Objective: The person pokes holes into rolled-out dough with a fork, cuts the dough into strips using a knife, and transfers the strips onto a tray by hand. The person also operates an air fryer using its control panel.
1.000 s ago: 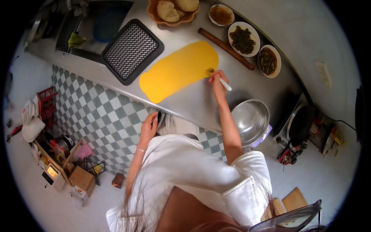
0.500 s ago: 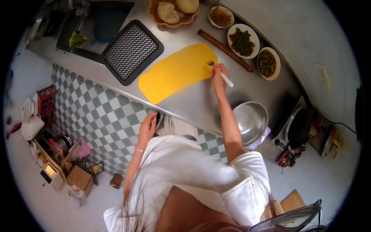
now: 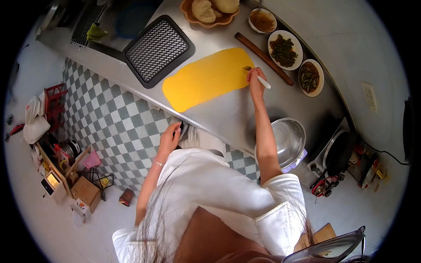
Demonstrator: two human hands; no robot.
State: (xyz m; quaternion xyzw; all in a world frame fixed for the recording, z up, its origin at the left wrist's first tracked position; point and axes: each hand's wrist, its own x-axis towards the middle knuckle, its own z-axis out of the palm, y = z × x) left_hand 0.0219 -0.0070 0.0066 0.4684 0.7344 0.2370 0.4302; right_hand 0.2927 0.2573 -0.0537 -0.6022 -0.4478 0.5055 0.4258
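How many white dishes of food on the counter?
3. A bowl right of the bread basket, a plate of greens alongside the rolling pin, and a smaller oval dish below that, nearest the wall outlet. More could lie out of frame.

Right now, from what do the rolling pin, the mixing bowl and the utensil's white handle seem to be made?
Rolling pin: probably wood, smooth and warm brown. Mixing bowl: likely polished stainless steel, silvery with bright reflections. White handle: perhaps plastic, plain and smooth-looking.
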